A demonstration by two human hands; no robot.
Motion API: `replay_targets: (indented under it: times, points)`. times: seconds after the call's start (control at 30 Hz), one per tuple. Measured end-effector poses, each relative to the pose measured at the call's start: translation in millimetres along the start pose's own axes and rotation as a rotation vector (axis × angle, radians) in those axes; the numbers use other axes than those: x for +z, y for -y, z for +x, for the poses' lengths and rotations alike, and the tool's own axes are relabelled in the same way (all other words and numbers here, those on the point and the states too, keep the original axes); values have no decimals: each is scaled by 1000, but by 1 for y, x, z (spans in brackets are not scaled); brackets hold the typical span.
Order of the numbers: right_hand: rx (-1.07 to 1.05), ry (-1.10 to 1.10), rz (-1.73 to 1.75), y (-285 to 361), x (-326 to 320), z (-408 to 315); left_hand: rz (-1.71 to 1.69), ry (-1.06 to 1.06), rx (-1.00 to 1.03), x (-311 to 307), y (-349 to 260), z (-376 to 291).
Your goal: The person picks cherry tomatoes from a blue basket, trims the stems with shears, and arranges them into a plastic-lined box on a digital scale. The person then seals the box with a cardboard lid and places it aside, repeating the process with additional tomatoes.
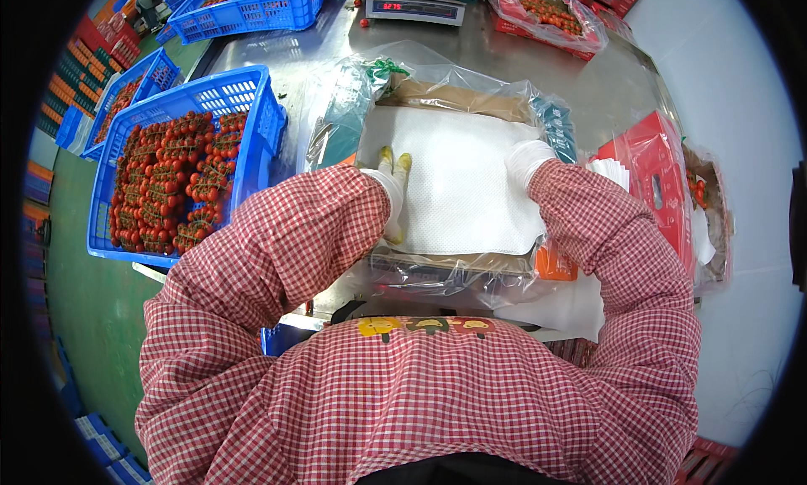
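Observation:
A white dimpled liner sheet [460,182] lies inside a cardboard box [551,129], whose walls are draped with a clear plastic bag [435,282]. My left hand [394,185], in a white glove with yellow-stained fingertips, rests on the sheet's left side. Its fingers are apart and hold nothing that I can see. At the sheet's right edge is my right hand [528,160], also gloved. Its fingers are largely hidden, so whether they pinch the sheet is unclear. Green material [386,69] shows under the plastic at the box's far left corner.
To the left stands a blue plastic crate [255,138] of vine tomatoes [170,176]. A digital scale [414,10] and loose cherry tomatoes [364,23] are at the back of the metal table [302,59]. A red carton [656,189] leans at right beside folded white sheets [610,170].

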State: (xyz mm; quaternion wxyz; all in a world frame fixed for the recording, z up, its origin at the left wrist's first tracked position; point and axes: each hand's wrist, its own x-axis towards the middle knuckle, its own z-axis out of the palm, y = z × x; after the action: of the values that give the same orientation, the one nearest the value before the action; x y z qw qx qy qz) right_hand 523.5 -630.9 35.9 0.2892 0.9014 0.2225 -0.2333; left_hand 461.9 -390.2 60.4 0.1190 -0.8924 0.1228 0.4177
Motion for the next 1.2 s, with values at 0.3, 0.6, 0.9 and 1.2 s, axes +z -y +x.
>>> replay_targets:
  times: [0.3,0.6,0.9,1.2]
  points:
    - [-404,417,27,73,-19,-75,-252,40,-128,6,12,54]
    - [-348,478,-38,55,27,-16,-365,-68,-191,4,12,46]
    - [185,79,327,11,-43,18,-123,-109,-117,-10,2,26]
    - [69,-1169,774,-35,-18,-72,-645,-1093,747,-6,71,-55]
